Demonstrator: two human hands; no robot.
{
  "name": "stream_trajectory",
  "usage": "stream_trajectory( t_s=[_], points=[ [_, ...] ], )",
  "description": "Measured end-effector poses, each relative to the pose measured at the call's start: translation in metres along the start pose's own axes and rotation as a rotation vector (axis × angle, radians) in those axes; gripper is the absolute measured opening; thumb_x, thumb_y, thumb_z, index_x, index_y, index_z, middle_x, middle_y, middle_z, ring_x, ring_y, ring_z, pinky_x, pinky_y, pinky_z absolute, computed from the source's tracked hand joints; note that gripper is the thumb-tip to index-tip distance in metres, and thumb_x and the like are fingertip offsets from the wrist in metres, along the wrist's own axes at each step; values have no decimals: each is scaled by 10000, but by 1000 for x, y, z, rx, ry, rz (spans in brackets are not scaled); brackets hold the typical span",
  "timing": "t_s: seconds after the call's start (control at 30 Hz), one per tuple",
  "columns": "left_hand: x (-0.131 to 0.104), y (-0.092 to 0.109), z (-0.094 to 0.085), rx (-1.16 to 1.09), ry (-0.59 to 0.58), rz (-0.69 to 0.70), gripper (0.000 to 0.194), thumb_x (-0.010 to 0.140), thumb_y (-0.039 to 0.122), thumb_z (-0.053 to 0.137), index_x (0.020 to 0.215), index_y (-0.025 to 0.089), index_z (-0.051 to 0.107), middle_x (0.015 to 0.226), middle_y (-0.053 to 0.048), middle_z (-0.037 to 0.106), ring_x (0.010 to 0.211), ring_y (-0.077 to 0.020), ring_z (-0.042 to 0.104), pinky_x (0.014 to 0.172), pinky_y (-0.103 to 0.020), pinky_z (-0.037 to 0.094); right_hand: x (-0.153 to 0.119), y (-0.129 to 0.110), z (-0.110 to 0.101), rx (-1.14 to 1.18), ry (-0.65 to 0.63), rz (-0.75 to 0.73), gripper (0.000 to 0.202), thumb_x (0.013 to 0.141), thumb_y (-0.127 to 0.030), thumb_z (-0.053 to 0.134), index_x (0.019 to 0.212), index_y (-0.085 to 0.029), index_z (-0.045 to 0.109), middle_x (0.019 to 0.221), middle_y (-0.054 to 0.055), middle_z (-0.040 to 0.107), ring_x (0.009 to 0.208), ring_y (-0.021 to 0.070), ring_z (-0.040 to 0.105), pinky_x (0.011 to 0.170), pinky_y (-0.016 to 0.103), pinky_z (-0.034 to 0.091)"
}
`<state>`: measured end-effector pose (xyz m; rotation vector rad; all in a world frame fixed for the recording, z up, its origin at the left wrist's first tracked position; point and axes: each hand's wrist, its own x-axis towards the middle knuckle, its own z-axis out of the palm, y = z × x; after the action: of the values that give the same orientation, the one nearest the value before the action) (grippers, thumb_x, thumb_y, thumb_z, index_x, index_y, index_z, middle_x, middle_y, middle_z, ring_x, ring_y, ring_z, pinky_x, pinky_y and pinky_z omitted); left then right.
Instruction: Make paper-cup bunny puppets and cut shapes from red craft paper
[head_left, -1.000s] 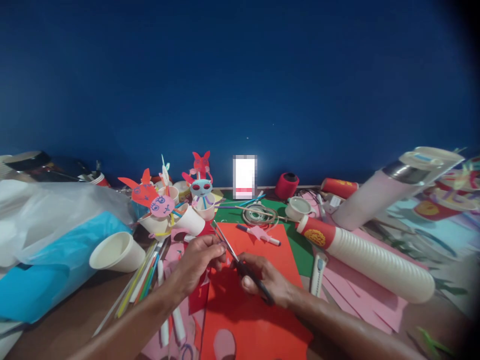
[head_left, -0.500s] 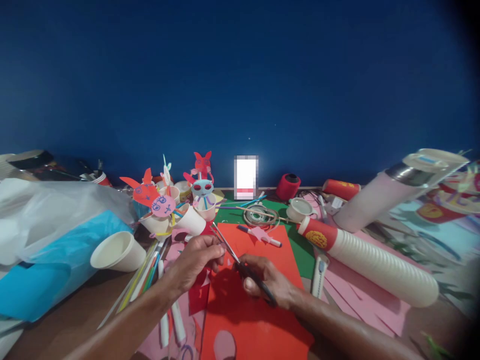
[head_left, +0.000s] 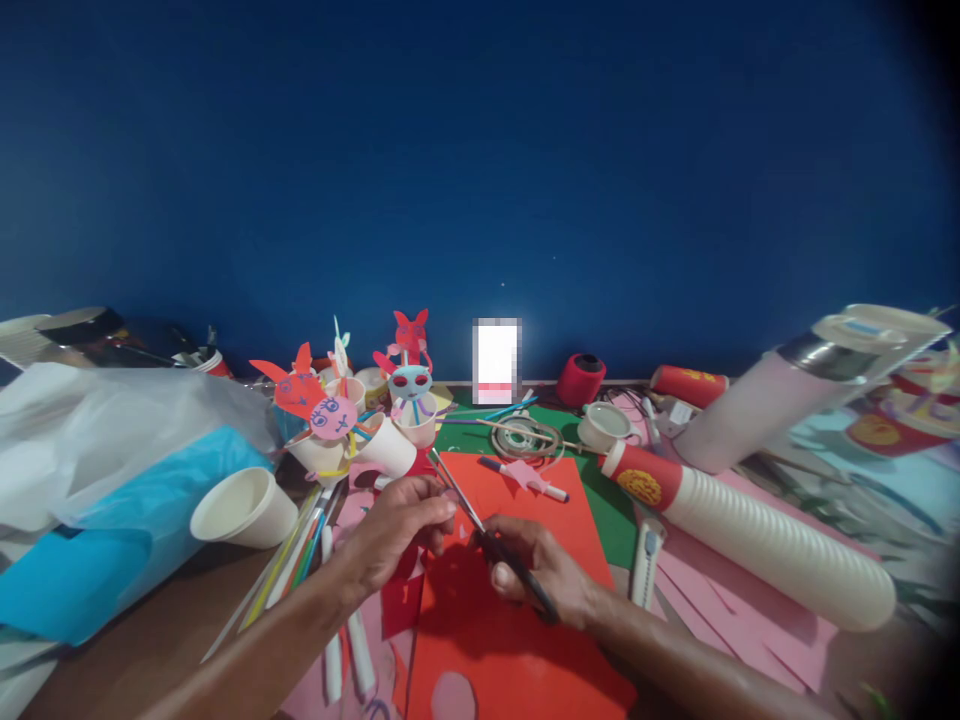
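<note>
In my right hand (head_left: 546, 572) is a pair of scissors (head_left: 517, 572) with dark handles, its slim metal blades pointing up and to the left. My left hand (head_left: 415, 522) is closed in a pinch beside the blades; what its fingertips hold is too small to make out. Both hands are above a red paper sheet (head_left: 525, 650). A pink oval paper piece (head_left: 454, 695) lies at its near edge. Towards its far edge rests a marker (head_left: 556, 494) with a pink paper scrap (head_left: 525, 476) over it.
Paper cups with paper animal faces (head_left: 332, 416) stand behind my left hand, near a white cup (head_left: 244, 508). To the right lie a cutter knife (head_left: 645, 562), a long stack of cups (head_left: 780, 540) and a flask (head_left: 765, 405). A blue wall (head_left: 480, 180) rises behind.
The whole view has shifted slightly, so everything sits a little lower and further right. Both hands keep nearly the same pose, with the scissors still beside the left fingertips.
</note>
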<state>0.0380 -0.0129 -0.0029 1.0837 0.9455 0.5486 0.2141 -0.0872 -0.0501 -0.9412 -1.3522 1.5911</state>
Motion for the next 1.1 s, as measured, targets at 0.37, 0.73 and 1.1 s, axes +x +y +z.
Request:
stream_trajectory(
  t_s=[0.37,0.73,1.1],
  points=[
    [1,3,4,-66,37,-25,81,646,189,553,692,139,509,553,32,549,399,-78,490,412,-208,387,0,-7,2,-26,-8,1,412,722,-517,563,878,-141,500,611,-38,396,493,61,318,434,178,261],
    [0,5,3,218,76,94,93,667,211,557,622,130,549,509,25,530,427,-79,488,456,-202,366,0,-11,1,-76,-45,-13,419,747,-534,517,887,-141,477,642,-29,384,540,80,296,475,204,245],
    [-2,9,4,137,48,68,98,633,216,583,589,136,549,509,29,514,419,-73,449,441,-209,383,1,-13,4,-47,-24,-3,449,711,-552,548,859,-132,492,602,-39,372,497,66,289,442,195,236]
  ],
)
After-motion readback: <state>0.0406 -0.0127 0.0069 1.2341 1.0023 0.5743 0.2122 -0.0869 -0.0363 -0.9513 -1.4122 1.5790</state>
